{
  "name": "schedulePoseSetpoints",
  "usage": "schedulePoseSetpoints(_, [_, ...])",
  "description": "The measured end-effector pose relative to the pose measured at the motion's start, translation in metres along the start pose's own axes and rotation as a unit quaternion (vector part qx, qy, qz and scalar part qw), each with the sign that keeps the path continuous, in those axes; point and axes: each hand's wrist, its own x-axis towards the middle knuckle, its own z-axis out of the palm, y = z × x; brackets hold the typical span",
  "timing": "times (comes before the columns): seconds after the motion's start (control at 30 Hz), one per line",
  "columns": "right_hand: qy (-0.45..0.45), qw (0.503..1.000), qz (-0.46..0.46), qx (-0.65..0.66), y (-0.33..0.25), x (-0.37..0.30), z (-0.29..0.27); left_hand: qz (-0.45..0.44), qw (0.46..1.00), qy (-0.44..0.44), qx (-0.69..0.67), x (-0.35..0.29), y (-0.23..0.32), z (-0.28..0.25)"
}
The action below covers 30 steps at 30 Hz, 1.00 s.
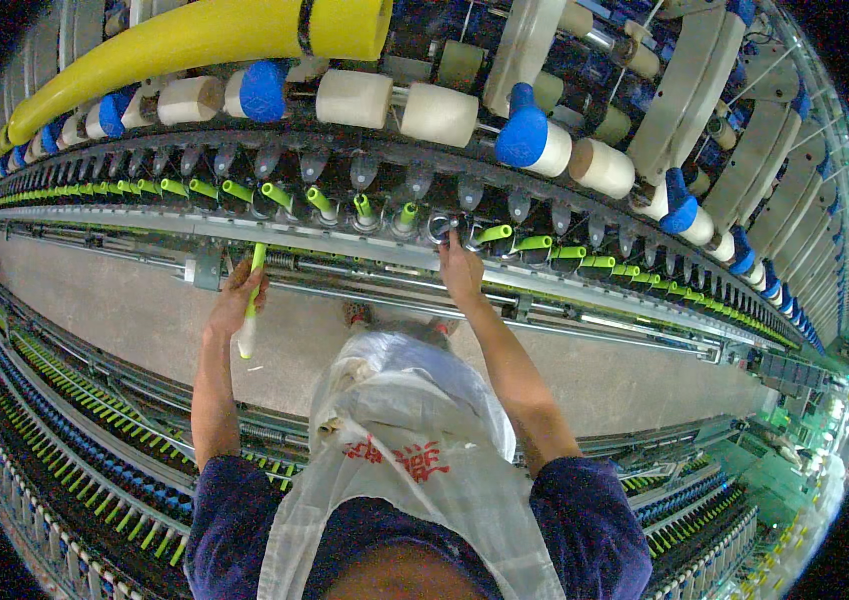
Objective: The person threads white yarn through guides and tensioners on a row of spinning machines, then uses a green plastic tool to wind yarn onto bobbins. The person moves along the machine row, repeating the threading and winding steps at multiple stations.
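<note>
My left hand [235, 292] is closed around a lime-green spinning bobbin [248, 330], held roughly upright in front of the machine's rail. White yarn covers its lower part, and the bare green end sticks up above my fingers. Farther right, my right hand [461, 272] reaches up to the spindle row, its fingers drawn together beside a dark round ring [440, 229]. Whatever those fingertips grip is hidden. Just left of them a green bobbin [407, 217] stands on its spindle; another green bobbin [494, 234] leans close on the right.
A long spinning frame curves across the view, with a metal rail [345, 238] below the bobbins. White rollers [355, 98] and blue-capped parts [522, 138] sit above, under a thick yellow tube [195, 40]. Behind me runs a second bobbin row [95, 430]. I wear a white apron [385, 400].
</note>
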Motion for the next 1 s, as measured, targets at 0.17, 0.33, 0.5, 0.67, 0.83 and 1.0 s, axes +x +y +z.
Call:
schedulePoseSetpoints(0.17, [-0.028,0.991,-0.094,-0.093,0.014,-0.001,0.016,0.139,0.979,0.03,0.145,0.026,-0.024,-0.012])
schedulePoseSetpoints(0.33, [0.091,0.995,-0.047,-0.006,0.004,-0.003,0.014,0.398,0.754,0.117,0.509,0.035,-0.009,0.014])
schedulePoseSetpoints(0.5, [0.111,0.968,0.063,0.215,-0.03,0.008,-0.057,0.363,0.922,0.074,0.113,-0.008,0.042,0.135])
schedulePoseSetpoints(0.67, [-0.022,0.851,0.119,0.511,-0.053,0.051,-0.144,0.5,0.834,-0.069,0.223,0.003,0.103,0.255])
schedulePoseSetpoints(0.83, [0.103,0.906,0.052,0.408,-0.071,0.057,-0.21,0.43,0.853,0.01,0.296,0.036,0.082,0.314])
schedulePoseSetpoints(1.0, [-0.045,0.856,-0.011,0.515,-0.1,0.035,-0.277,0.465,0.856,0.048,0.223,0.096,0.004,0.322])
